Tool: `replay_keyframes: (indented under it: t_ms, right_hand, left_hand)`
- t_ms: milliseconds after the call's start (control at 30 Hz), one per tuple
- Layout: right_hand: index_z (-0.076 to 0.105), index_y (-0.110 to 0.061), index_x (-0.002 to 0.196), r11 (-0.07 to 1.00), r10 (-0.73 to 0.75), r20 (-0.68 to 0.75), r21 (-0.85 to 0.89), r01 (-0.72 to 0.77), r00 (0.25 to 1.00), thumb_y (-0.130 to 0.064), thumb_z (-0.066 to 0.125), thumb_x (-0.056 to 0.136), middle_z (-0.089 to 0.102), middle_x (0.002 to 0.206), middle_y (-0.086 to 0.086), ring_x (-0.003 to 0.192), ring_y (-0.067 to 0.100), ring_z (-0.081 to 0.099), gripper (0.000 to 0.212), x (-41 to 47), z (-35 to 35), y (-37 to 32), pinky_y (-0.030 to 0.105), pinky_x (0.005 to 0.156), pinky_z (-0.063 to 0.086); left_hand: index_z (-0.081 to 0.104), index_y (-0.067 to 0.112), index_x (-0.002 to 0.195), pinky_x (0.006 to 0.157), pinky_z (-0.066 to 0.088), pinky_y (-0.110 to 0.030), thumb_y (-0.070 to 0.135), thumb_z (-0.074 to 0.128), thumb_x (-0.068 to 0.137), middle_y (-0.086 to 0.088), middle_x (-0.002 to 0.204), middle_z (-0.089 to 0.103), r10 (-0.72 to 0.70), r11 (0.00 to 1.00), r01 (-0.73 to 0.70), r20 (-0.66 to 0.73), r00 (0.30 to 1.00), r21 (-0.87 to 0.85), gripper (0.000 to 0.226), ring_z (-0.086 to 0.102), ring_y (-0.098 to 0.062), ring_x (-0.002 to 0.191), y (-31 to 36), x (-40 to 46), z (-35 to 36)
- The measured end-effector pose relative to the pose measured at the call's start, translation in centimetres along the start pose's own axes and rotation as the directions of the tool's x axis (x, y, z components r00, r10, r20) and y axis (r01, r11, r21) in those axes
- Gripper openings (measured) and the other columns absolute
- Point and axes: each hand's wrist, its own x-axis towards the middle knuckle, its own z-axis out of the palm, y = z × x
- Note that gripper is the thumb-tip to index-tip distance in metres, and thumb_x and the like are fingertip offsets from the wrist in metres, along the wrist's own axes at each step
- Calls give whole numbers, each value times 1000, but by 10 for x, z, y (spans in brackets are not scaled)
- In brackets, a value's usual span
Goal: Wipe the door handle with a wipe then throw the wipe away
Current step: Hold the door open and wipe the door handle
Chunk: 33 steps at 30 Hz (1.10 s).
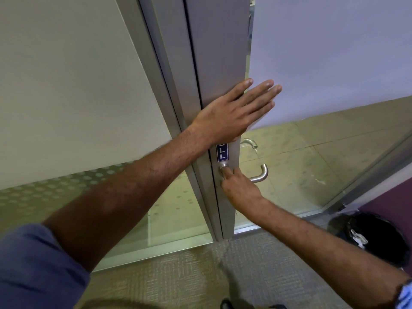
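A silver lever door handle (260, 175) sticks out from the metal stile of a glass door (223, 63), just below a blue PULL label (222, 151). My right hand (242, 188) is closed around the lever near its round base, with one finger on the base. No wipe shows in that hand. My left hand (234, 110) lies flat against the door edge above the label, fingers spread and holding nothing. A second handle (249, 142) shows through the glass on the door's far side.
A round bin with a black liner (376, 239) stands on the floor at the lower right, with a white crumpled piece (357, 238) inside. A frosted glass wall panel (66, 97) fills the left. Carpet (178, 275) lies below.
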Motion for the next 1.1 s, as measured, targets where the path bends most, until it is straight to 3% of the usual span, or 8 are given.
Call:
replay_keyframes:
  t_ms: [100, 200, 300, 400, 500, 600, 833, 1100]
  right_hand:
    - [65, -5, 109, 987, 102, -25, 129, -98, 994, 9, 64, 80, 49, 119, 11, 95, 24, 47, 32, -24, 10, 11, 29, 67, 41]
    - [67, -12, 100, 859, 322, -96, 448, -248, 942, 2, 61, 88, 48, 96, 2, 69, 12, 43, 19, -37, 16, 19, 27, 56, 34]
    - [71, -17, 104, 830, 314, -211, 534, -160, 926, -7, 63, 90, 44, 93, -1, 69, 15, 47, 19, -30, 11, 13, 29, 56, 43]
    - [72, -13, 96, 885, 190, -254, 464, -53, 948, -13, 61, 90, 50, 101, 7, 86, 21, 52, 13, -1, 1, 12, 30, 71, 48]
    - [65, 1, 102, 946, 117, -155, 317, -63, 981, -5, 55, 92, 49, 115, 14, 98, 29, 50, 15, 25, 1, 4, 39, 78, 51]
    - [63, 3, 106, 970, 134, -61, 214, -119, 989, 5, 65, 84, 43, 125, 14, 99, 28, 48, 22, 25, 5, -10, 38, 78, 55]
    - [69, 0, 107, 998, -49, -25, -50, 48, 998, 1, 70, 80, 42, 134, 18, 101, 27, 47, 28, 7, 7, 1, 35, 80, 53]
    - [69, -5, 99, 966, -219, -44, -152, 211, 975, -2, 78, 75, 38, 110, 5, 89, 20, 39, 26, -26, 21, 60, 25, 66, 44]
  left_hand:
    - [16, 9, 168, 128, 12, -51, 21, 38, 105, -16, 175, 10, 1, 1000, -1, -1, 1000, 7, 67, 14, -33, 161, 0, 0, 1]
    - [13, 9, 168, 128, 10, -52, 21, 41, 105, -16, 175, 9, -6, 1000, 6, 6, 1000, 7, 70, 12, -34, 161, -1, 0, 4]
    - [14, 9, 168, 128, 10, -52, 24, 45, 103, -17, 175, 10, -13, 1000, 13, 8, 1000, -2, 73, 13, -34, 161, -1, 0, 3]
    - [14, 9, 168, 128, 10, -52, 26, 45, 103, -16, 175, 9, -9, 1000, 9, 16, 1000, 2, 73, 12, -34, 161, 0, -1, 2]
    - [15, 9, 168, 128, 12, -52, 25, 39, 105, -16, 175, 9, -6, 1000, 6, 12, 1000, 9, 69, 12, -33, 161, 0, -2, 2]
    - [17, 9, 167, 128, 13, -52, 22, 35, 104, -16, 175, 11, -6, 1000, 6, 0, 1000, 16, 67, 14, -33, 161, 0, -1, 2]
    - [17, 9, 167, 128, 13, -51, 26, 37, 104, -16, 175, 10, -9, 1000, 9, 9, 1000, 20, 69, 14, -33, 161, 0, -1, -1]
    - [16, 9, 168, 128, 12, -51, 31, 44, 103, -16, 175, 10, -12, 1000, 12, 8, 1000, 23, 73, 13, -33, 161, -1, 0, -1]
